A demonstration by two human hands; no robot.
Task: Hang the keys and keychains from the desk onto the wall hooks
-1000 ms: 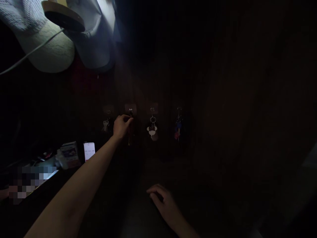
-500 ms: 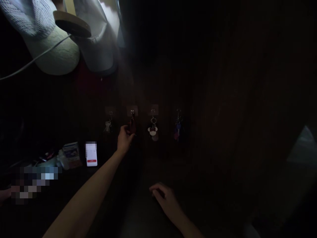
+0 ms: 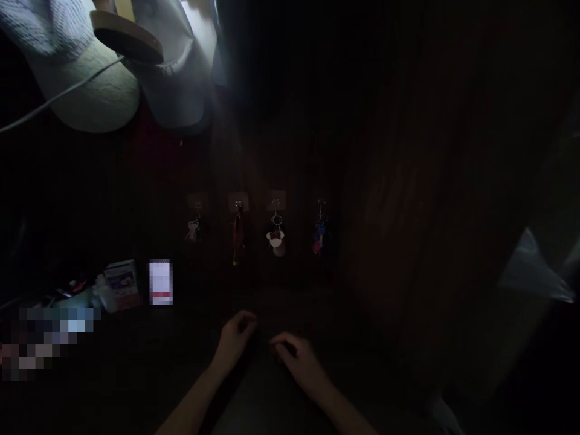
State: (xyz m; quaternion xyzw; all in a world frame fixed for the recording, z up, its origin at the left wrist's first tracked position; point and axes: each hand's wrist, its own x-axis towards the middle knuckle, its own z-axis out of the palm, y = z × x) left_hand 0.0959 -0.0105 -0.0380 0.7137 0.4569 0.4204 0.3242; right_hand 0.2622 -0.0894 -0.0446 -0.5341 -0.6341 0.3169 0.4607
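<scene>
My left hand (image 3: 234,338) is low in the middle, its fingers loosely curled and the thumb a little apart, with nothing visible in it. Beside it to the right, my right hand (image 3: 296,356) is also loosely bent, with no held thing showing; darkness hides the undersides of both. Above the hands, key bunches hang from small wall hooks: silver keys (image 3: 193,229), a reddish-brown strap-like key holder (image 3: 237,235), a white mouse-head key charm with a bow (image 3: 275,240), and a blue and pink key bunch (image 3: 319,235). Neither hand touches them.
A lit phone (image 3: 161,282) stands at left beside a small box (image 3: 122,284) and a white bottle (image 3: 105,294). Pale caps (image 3: 97,96) hang at upper left near a round lamp-like disc (image 3: 127,39) and a white cable (image 3: 58,96). Clear plastic (image 3: 530,266) shows at right.
My left hand has let go of the reddish-brown key holder and moved down beside my right hand. The key holder hangs from its hook. My right hand has hardly moved.
</scene>
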